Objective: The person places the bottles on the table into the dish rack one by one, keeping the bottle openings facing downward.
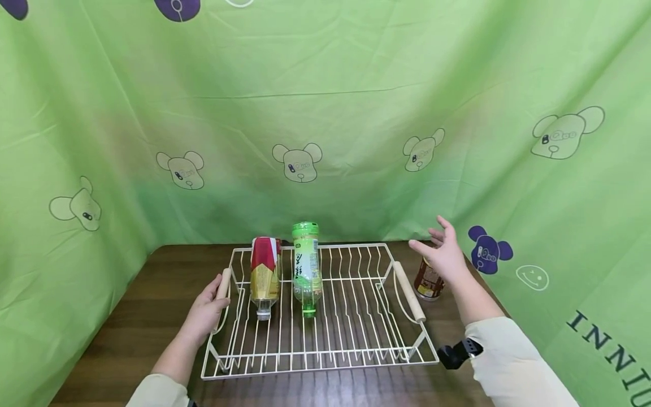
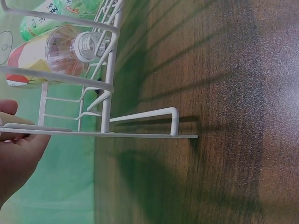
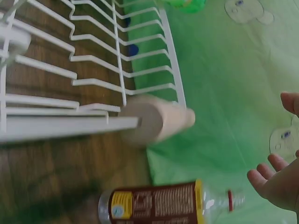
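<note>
A white wire dish rack (image 1: 320, 370) with wooden handles stands on the table. My left hand (image 1: 202, 314) grips its left handle (image 1: 224, 284), thumb in front and fingers behind. In the rack lie a red-and-gold labelled bottle (image 1: 265, 268) and a green-labelled bottle (image 1: 306, 263), necks toward me. Right of the rack, a brown-labelled bottle (image 3: 159, 203) stands upright on the table. My right hand (image 1: 441, 254) is above that bottle with fingers spread, holding nothing. The right wrist view shows a gap between hand and bottle neck. In the head view the hand hides the bottle's top.
The right wooden handle (image 1: 408, 291) rises between the rack and the brown-labelled bottle. Brown wooden tabletop (image 1: 127, 333) shows around the rack. A green curtain (image 1: 346, 198) with bear prints hangs behind the table and along both sides.
</note>
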{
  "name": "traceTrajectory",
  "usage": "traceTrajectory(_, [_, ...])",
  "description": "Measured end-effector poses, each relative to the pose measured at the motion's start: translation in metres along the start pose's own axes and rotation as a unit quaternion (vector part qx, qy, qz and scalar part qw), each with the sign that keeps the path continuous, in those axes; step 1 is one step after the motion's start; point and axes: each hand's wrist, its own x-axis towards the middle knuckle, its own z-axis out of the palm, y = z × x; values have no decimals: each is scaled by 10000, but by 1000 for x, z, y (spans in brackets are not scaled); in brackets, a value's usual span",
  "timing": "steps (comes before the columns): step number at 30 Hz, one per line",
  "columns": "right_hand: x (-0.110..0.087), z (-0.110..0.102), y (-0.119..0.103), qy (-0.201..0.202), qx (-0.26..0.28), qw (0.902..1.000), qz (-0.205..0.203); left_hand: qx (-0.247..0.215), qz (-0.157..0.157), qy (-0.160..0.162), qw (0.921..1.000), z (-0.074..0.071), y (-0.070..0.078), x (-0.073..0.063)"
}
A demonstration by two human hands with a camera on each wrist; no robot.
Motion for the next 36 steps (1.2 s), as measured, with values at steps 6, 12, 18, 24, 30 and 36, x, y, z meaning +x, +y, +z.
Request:
traceTrajectory(6, [-3,-17,21,437,-315,9984,170,21,6,-27,10000,0,1,0])
traceTrajectory(12, [-5,-22,46,786,-351,9955,401,-9,30,-4,10000,-1,0,1])
traceTrajectory(18, [-5,-18,74,912,-409,9933,582,72,110,12,9999,0,-2,2])
traceTrajectory(24, [-3,-9,97,1030,-457,9911,707,37,79,2,10000,0,-3,2])
traceTrajectory(30, [-1,-1,111,1163,-238,9901,754,22,73,-5,10000,0,-5,4])
traceTrajectory(36, [1,4,114,1222,-119,9896,744,35,96,-4,9999,-1,-6,4])
